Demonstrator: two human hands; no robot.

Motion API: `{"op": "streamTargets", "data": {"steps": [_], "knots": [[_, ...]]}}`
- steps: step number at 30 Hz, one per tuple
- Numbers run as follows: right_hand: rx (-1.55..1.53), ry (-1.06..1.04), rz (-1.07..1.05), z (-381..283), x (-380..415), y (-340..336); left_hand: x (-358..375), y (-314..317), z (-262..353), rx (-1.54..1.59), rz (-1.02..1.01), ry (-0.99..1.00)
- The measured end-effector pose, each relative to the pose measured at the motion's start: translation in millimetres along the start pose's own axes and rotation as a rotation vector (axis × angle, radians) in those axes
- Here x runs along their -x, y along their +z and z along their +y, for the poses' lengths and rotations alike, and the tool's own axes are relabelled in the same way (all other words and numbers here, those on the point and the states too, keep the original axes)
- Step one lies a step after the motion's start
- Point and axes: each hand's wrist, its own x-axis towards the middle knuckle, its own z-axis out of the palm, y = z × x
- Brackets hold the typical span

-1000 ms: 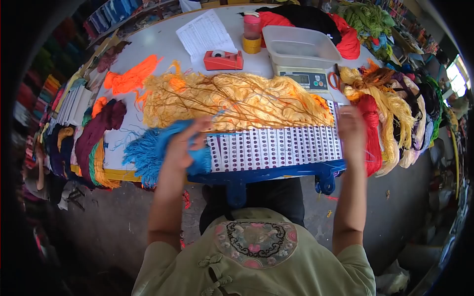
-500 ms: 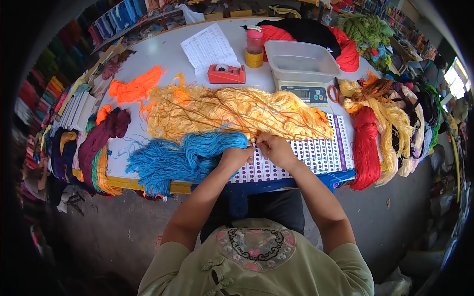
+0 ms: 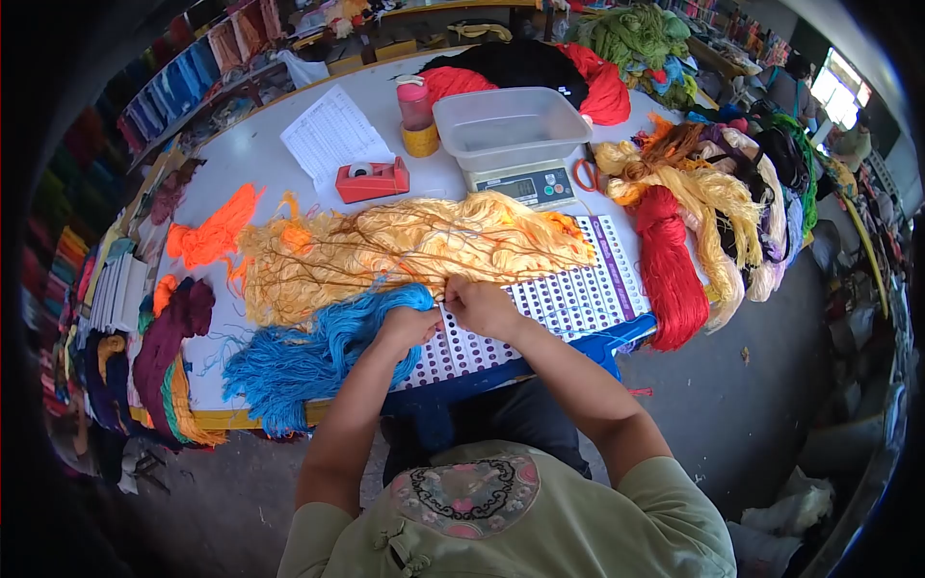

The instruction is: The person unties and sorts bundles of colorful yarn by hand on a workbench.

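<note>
A thick hank of blue yarn lies along the near side of the table, its looped end running up to my left hand. That hand is closed on the yarn's end. My right hand is pinched just beside it; whatever lies between its fingertips is too small to make out. Under both hands is a white card with rows of dark round holes and a purple strip. Pale yellow-orange yarn with brown strands spreads across the card's far part, right behind my fingers.
Beyond the yarn stand a red tape dispenser, a printed sheet, a pink-lidded jar and a scale bearing a clear plastic tub. Red-handled scissors lie beside it. A red hank hangs over the right edge; orange yarn lies left.
The view has turned, so the table appears shifted left and tilted. Both hands stay close together at the card beside the blue yarn, with fingers still closed.
</note>
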Motion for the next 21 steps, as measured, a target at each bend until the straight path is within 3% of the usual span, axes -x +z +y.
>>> {"op": "streamTargets", "data": {"steps": [4,6,7,8,12,15,16,19,21], "knots": [[-0.133,0.032,-0.011,3.6,0.7,2.5,-3.6,-3.0,-12.8,-0.339,0.048,0.36],[-0.23,-0.018,-0.039,12.0,0.8,1.4,-0.8,-10.2,-24.2,-0.111,0.154,0.468],[-0.44,0.08,-0.136,11.3,1.7,-2.4,6.0,-14.4,-22.7,-0.002,0.216,0.524],[-0.497,0.086,-0.151,13.9,2.7,-2.3,13.7,-19.0,-18.5,0.236,0.163,0.266],[-0.571,0.113,-0.185,11.4,2.7,-3.7,31.6,-21.7,-12.8,0.613,-0.174,0.213],[-0.406,0.032,-0.107,7.4,5.2,-1.4,31.5,-20.2,-11.5,0.768,-0.46,0.198],[-0.559,0.073,-0.142,5.1,6.2,-3.5,37.1,-17.8,-3.6,0.649,-0.415,0.187],[-1.01,0.187,-0.244,-5.3,2.9,-16.6,31.2,2.2,11.3,-0.112,-0.191,-0.02],[-0.99,0.203,-0.274,-3.4,1.1,-19.0,34.3,9.8,11.0,-0.286,-0.056,0.289]]}}
